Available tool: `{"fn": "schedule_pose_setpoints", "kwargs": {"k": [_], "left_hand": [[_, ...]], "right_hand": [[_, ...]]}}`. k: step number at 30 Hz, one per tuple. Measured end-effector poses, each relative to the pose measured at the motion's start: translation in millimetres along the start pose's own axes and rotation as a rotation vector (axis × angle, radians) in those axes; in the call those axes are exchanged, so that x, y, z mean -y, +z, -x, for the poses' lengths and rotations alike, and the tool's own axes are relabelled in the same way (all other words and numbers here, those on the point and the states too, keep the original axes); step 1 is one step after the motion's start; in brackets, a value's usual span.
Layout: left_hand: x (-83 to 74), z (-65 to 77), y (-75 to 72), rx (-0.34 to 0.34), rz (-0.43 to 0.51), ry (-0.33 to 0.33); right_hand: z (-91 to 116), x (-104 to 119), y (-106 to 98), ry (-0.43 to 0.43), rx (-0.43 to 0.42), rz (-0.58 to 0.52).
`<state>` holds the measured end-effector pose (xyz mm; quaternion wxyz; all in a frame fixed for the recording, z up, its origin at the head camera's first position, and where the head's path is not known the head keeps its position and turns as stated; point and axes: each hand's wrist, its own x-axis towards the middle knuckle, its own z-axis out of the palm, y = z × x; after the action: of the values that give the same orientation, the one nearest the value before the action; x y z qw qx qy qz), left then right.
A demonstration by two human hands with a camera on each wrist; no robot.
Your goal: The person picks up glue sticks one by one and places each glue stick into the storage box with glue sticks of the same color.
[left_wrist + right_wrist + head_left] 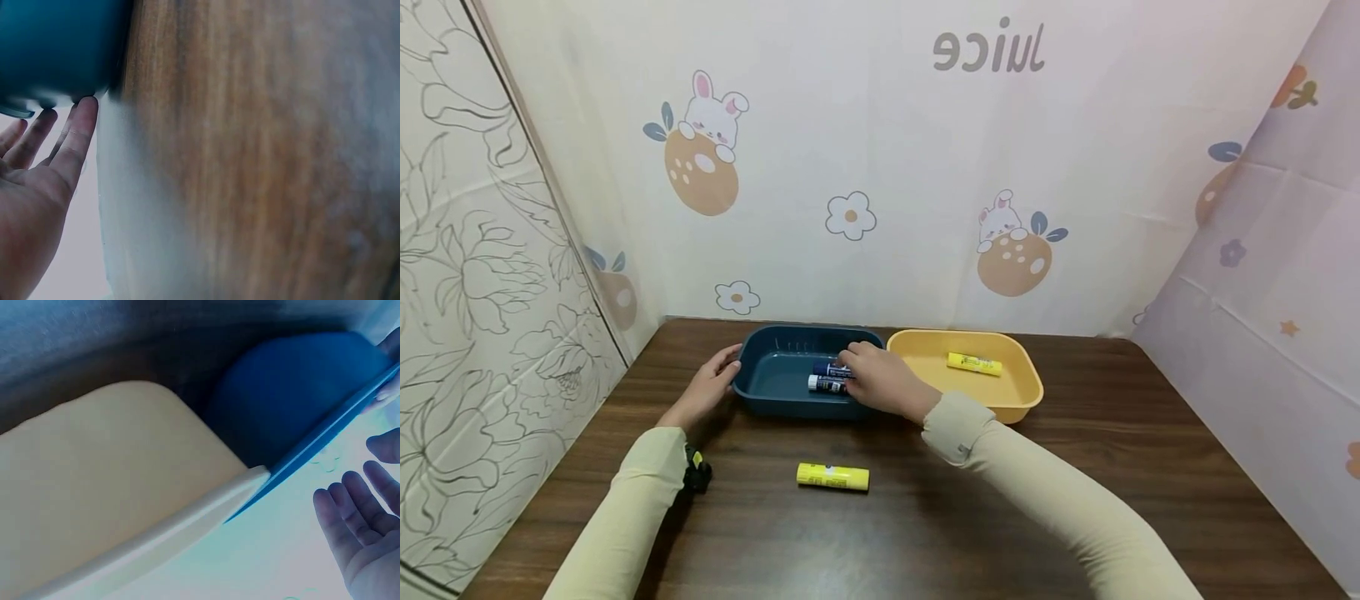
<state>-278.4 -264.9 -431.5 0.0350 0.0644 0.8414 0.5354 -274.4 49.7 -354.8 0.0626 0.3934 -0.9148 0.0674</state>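
Note:
A dark blue tray (801, 407) stands at the back of the table, holding two dark blue glue sticks; the nearer glue stick (829, 384) has a white end, and the farther glue stick (824, 368) is partly covered. My left hand (709, 385) is at the tray's left end; in the left wrist view its straight fingertips (87, 112) touch the tray wall. Over the right part of the same tray is my right hand (880, 379), fingers beside the glue sticks. In the right wrist view the fingers (350, 515) are loosely bent with thumb apart, nothing visible between them.
Right beside the blue tray stands a yellow tray (917, 354) with a yellow glue stick (974, 364) in it. Another yellow glue stick (832, 477) lies on the brown wooden table (760, 533), in front of the blue tray. A patterned curtain (880, 150) hangs behind the table.

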Motion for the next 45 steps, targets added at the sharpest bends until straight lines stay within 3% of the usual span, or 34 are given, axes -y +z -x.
{"fn": "schedule_pose_setpoints", "kwargs": {"k": [6,15,31,45], "left_hand": [[0.4,0.6,0.5,0.011,0.014,0.006],[1.0,0.6,0.3,0.006,-0.018,0.015],[-0.1,0.3,0.7,0.005,-0.02,0.018],[-1.1,0.9,1.5,-0.001,-0.015,0.046]], "right_hand": [[27.5,10.8,-3.9,-0.087,-0.07,-0.012],[54.7,26.4,-5.4,-0.082,-0.01,-0.089],[70.6,42.9,28.1,-0.083,0.146,-0.148],[74.3,46.8,45.8,-0.1,0.173,-0.107]]}}
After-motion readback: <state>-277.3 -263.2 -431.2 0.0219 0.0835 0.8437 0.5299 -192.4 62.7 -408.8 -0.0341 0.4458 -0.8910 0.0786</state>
